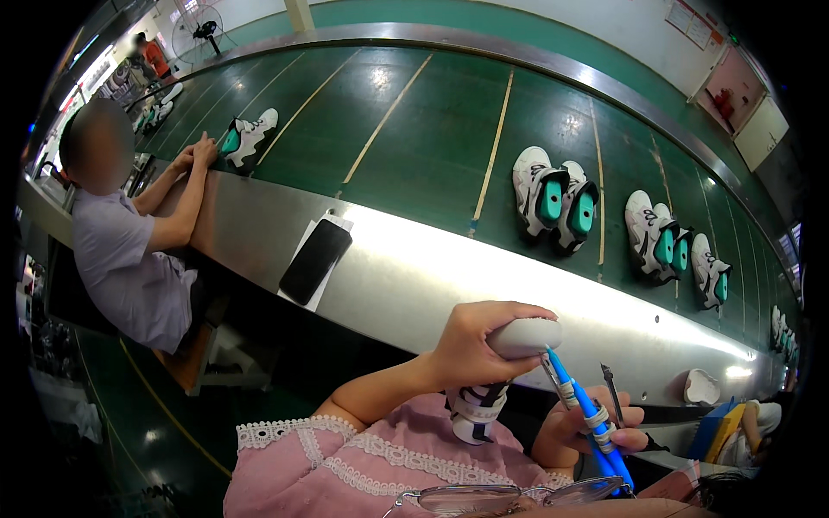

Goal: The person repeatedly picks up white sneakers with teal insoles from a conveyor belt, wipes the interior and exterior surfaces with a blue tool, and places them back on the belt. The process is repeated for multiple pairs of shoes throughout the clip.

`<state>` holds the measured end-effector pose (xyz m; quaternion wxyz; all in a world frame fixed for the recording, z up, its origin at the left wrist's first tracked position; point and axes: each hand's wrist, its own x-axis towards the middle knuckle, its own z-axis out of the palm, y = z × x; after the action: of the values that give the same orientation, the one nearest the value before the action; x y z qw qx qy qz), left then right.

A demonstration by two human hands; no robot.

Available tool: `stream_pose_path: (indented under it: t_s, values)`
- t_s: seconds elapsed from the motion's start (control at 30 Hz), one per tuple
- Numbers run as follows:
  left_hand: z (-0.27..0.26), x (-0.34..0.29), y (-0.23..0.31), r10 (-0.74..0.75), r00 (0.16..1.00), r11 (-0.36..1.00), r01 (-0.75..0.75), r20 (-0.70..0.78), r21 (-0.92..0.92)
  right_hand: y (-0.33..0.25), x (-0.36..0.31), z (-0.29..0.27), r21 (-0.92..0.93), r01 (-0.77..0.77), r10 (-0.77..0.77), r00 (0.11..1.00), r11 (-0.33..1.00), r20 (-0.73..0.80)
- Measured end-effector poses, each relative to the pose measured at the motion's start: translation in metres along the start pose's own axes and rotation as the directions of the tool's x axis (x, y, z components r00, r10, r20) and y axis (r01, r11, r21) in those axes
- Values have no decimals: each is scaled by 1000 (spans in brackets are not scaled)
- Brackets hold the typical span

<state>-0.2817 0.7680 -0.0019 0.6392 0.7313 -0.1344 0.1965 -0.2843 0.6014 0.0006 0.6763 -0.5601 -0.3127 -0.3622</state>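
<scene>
My left hand (pixel 477 344) is closed round a white and black sneaker (pixel 528 335) in front of my chest. The shoe's toe points up and to the right, and its patterned black part hangs below my wrist. My right hand (pixel 587 425) is closed on a blue pen (pixel 563 376), bound with pale bands to other slim blue pieces and a metal piece. The blue tip meets the edge of the shoe's toe, or nearly so. A thin dark pointed tool (pixel 611 390) sticks up between the fingers of the same hand.
A green conveyor belt (pixel 414 147) carries several sneakers (pixel 553 200) with green inserts. A black phone (pixel 316 261) lies on paper on the metal ledge (pixel 397 250). At left a seated co-worker (pixel 138 233) handles another sneaker (pixel 249 140). A white piece (pixel 701 387) lies at right.
</scene>
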Motion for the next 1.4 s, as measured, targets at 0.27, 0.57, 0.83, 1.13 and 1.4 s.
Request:
stream_pose_path:
  t_s: [0.27,0.57,0.83,1.13,1.4]
  values:
    - [8,-8,8,115,993,986,-116,18,122,-12,23,-6,-78,-71,69,997,994,-19]
    - [-17,24,-34,-126,987,992,128,-102,10,-3,16,-32,-264,-167,119,975,950,-187]
    - [-61,34,-188,-330,944,769,276,-11,577,41,-30,-55,186,-816,834,549,548,-48]
    - [-35,-23,-117,19,965,939,72,-260,336,63,-50,-59,242,-862,889,457,445,-6]
    - [-22,-114,-128,690,558,302,-801,461,517,65,-41,-53,81,-819,820,571,568,29]
